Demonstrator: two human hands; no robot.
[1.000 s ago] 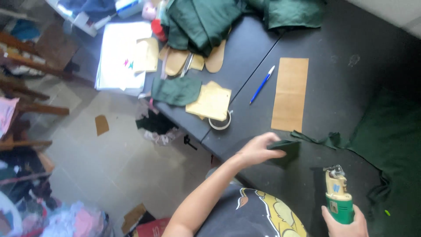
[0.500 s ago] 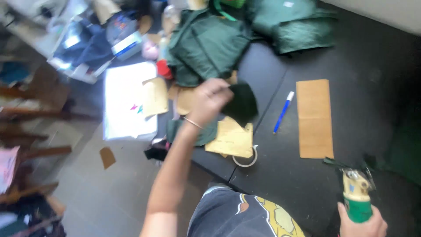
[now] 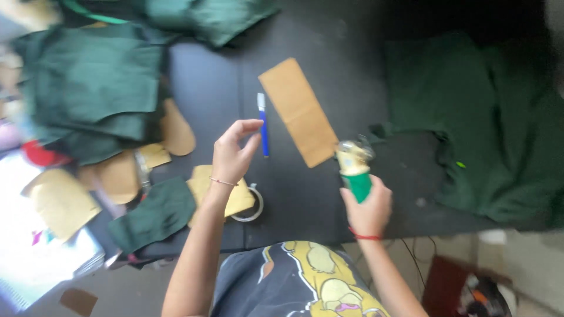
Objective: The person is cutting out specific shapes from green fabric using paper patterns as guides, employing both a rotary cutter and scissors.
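My right hand [image 3: 367, 206] grips a small green-handled rotary cutter [image 3: 354, 167] upright near the black table's [image 3: 329, 199] front edge. My left hand [image 3: 233, 154] hovers empty with fingers apart, close beside a blue pen [image 3: 263, 124]. A brown cardboard rectangle [image 3: 299, 110] lies just right of the pen. Below my left wrist are a tan pattern piece [image 3: 202, 179] and a clear tape roll [image 3: 254, 205]. A small dark green fabric piece [image 3: 154, 215] rests at the table's left front.
Folded green fabric [image 3: 88, 88] is piled at the back left, more tan pattern pieces [image 3: 117, 173] beneath it. A large green cloth [image 3: 487, 135] covers the right side. White papers [image 3: 35, 258] lie at the far left, beyond the table.
My left hand let go of the small green fabric piece at the left and swung back toward the pen. The right hand keeps holding the cutter; the view shifted right.
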